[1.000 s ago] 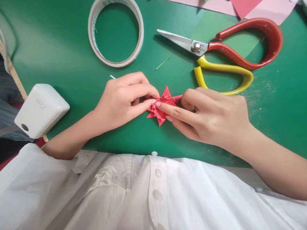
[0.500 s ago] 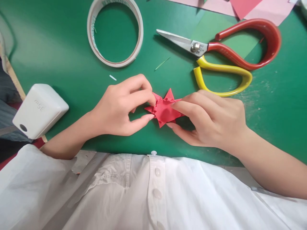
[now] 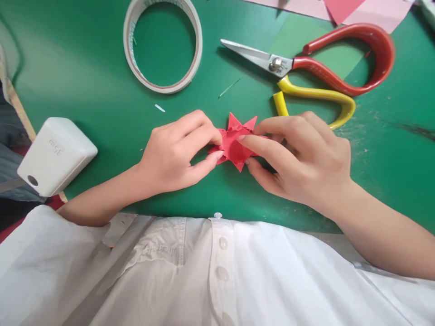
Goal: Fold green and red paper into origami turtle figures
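Paper star [image 3: 233, 147], red, sits mid-front over the green tabletop [image 3: 88, 68], left hand [image 3: 178, 149] pinching its left edge, right hand [image 3: 306, 158] pinching its right side. Folding looks well along: several points formed; fingers hide any unfinished ones.

Red paper star [image 3: 234, 148] over green bench [image 3: 84, 59], a hand at either side. Left hand [image 3: 176, 151] pinches its left points between thumb and fingers. Right hand [image 3: 306, 158] grips opposite side: one fingertip on upper face, thumb at near edge. Scissors [image 3: 280, 65] lie beyond, red handle overlapping green paper [image 3: 295, 34], yellow handle partly behind right hand. Tape roll [image 3: 163, 89] beyond left hand; white box [image 3: 56, 156] near left forearm.
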Tool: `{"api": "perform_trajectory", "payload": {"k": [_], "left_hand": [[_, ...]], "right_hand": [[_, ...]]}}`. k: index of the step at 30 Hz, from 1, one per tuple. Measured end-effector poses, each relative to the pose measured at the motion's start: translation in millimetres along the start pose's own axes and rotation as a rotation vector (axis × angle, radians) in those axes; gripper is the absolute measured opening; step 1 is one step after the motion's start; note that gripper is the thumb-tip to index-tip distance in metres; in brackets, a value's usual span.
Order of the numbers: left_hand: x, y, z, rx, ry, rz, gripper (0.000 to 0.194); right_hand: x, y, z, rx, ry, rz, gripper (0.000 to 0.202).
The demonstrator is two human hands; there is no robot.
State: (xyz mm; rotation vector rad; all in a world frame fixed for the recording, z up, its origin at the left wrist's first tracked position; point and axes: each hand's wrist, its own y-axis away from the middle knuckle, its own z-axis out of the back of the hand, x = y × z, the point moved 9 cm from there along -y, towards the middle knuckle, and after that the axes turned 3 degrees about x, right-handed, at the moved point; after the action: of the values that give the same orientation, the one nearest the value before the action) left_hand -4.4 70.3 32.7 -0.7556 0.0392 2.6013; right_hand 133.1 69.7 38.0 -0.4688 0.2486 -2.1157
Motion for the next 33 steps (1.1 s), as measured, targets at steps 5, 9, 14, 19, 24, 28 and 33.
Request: {"api": "perform_trajectory", "payload": {"k": [5,9,14,19,24,28,33], "left_hand": [[-1,1,0.1,-0.023,0.056,-0.007,0.006],[1,3,-3.4,0.004,0.010,0.012,0.009],[-1,5,-5.0,0.008,-0.036,0.017,0.012],[-3,4,-4.5,-0.006,-0.109,0.031,0.014],[-4,5,-4.1,-0.013,-0.110,0.014,0.012],[-2,6,-4.6,-0.006,-0.084,0.007,0.012],[-3,6,-3.5,-0.013,-0.086,-0.008,0.011]], "right_hand": [[0,1,3,-0.047,-0.021,0.001,0.027],[-7,3,-4,0.033,-0.056,-0.084,0.033],[-15,6,-11,0.098,-0.125,-0.189,0.034],[-15,5,-7,0.060,-0.176,-0.192,0.039],[-21,6,1,-0.038,-0.462,-0.276,0.040],[-29,9,-2,-0.074,-0.656,-0.419,0.040],[-32,9,-5,-0.116,-0.730,-0.531,0.027]]}}
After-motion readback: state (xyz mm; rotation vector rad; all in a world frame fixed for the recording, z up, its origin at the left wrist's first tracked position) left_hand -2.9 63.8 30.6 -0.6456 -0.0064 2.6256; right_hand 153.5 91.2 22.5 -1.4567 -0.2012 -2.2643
